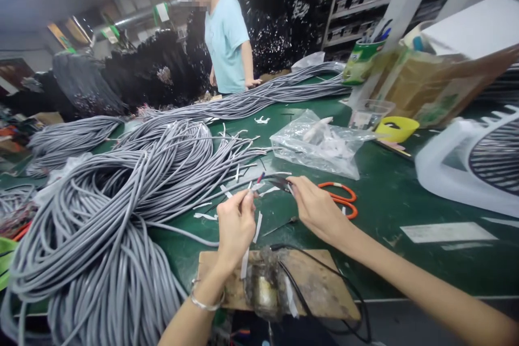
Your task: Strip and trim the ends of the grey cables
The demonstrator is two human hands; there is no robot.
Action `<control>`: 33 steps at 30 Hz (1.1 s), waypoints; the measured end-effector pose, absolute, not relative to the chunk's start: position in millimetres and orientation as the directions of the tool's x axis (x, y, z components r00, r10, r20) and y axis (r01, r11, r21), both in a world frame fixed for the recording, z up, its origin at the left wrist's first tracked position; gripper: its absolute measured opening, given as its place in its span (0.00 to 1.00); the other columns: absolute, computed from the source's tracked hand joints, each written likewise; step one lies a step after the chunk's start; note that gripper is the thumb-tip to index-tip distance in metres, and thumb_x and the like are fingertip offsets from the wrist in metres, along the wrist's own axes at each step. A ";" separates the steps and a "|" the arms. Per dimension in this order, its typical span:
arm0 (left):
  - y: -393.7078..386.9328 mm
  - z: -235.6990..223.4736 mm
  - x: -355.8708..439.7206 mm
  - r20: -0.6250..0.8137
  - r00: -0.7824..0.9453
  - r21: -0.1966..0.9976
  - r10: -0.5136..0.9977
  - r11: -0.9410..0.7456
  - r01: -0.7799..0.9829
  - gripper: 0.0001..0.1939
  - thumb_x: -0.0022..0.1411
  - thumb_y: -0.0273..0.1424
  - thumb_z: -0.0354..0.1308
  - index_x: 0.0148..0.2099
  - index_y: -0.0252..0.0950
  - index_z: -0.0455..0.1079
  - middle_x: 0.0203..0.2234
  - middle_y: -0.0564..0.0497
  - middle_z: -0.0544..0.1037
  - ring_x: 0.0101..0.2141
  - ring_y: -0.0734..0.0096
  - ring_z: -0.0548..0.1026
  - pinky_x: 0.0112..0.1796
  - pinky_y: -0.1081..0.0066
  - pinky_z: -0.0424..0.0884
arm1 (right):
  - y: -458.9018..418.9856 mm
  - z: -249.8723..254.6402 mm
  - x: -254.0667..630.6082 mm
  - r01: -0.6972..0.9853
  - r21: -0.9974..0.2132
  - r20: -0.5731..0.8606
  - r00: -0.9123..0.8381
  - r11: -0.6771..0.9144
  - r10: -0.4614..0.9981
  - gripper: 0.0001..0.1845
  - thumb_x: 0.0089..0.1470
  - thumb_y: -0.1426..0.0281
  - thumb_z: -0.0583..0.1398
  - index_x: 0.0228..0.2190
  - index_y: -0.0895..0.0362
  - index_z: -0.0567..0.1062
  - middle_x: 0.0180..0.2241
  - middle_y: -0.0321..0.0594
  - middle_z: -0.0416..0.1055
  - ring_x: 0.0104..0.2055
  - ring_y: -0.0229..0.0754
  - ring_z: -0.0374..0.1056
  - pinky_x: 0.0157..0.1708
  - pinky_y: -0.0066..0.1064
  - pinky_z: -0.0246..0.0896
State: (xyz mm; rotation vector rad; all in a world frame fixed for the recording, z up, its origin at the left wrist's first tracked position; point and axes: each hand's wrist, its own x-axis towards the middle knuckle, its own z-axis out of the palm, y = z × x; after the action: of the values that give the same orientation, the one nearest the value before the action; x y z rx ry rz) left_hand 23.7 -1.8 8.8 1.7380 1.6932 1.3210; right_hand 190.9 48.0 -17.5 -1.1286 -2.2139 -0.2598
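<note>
Green can: (357, 65) stands at the far right of the green table (381, 194), pens (381, 31) poking out.
Clear plastic cup: (371, 113) sits near the can; its contents are too blurred to name.
Plastic bag: (318, 146) lies crumpled beyond the right hand (314, 203), whitish pieces inside.
Cardboard box: (441, 86) stands behind the cup, a white sheet (478, 24) across its top.
Left hand: (237, 224) thumb and fingers pinch a stripped cable end, its red and blue wire tips (260, 177) showing above.
Right hand: fingertips grip a dark metal blade (278, 180) close to those tips; whether it joins the orange scissor handles (344, 200) is hidden.
Grey cables: (121, 189) heaped coils crowd the table's left side.
Wooden board: (320, 286) lies below the hands, bearing a grimy metal device (264, 289) and black cord (298, 289).
Far side: a person in a light-blue shirt (227, 43).
</note>
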 end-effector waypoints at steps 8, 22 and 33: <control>-2.9 13.5 22.8 0.228 -0.195 0.887 0.954 -0.121 0.445 0.18 0.61 0.35 0.45 0.21 0.35 0.61 0.13 0.57 0.61 0.15 0.80 0.58 0.19 0.77 0.52 | 26.5 7.9 163.9 0.818 0.142 0.783 -0.437 0.557 0.442 0.22 0.62 0.63 0.44 0.27 0.60 0.71 0.20 0.37 0.67 0.19 0.35 0.61 0.21 0.27 0.46; -4.3 11.5 26.8 0.292 -0.178 0.838 0.940 -0.161 0.521 0.16 0.61 0.33 0.46 0.26 0.32 0.70 0.14 0.56 0.63 0.16 0.80 0.59 0.19 0.77 0.54 | 30.0 3.9 168.0 0.772 -0.066 0.725 -0.398 0.632 0.562 0.25 0.62 0.62 0.44 0.25 0.58 0.73 0.19 0.36 0.71 0.19 0.34 0.64 0.20 0.27 0.43; -3.4 11.8 32.6 0.249 -0.195 0.899 0.949 -0.151 0.411 0.09 0.54 0.31 0.55 0.31 0.32 0.74 0.23 0.49 0.78 0.23 0.72 0.73 0.25 0.76 0.67 | 31.6 17.6 172.6 0.565 -0.527 0.595 -0.288 0.635 0.750 0.10 0.53 0.64 0.53 0.25 0.56 0.67 0.20 0.36 0.69 0.20 0.36 0.63 0.21 0.25 0.52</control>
State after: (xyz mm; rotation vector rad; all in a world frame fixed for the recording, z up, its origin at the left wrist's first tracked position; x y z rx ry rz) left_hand 32.6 -3.4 11.8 1.5449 1.5959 1.3376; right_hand 172.6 31.6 17.6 -1.0318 -1.9840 0.2687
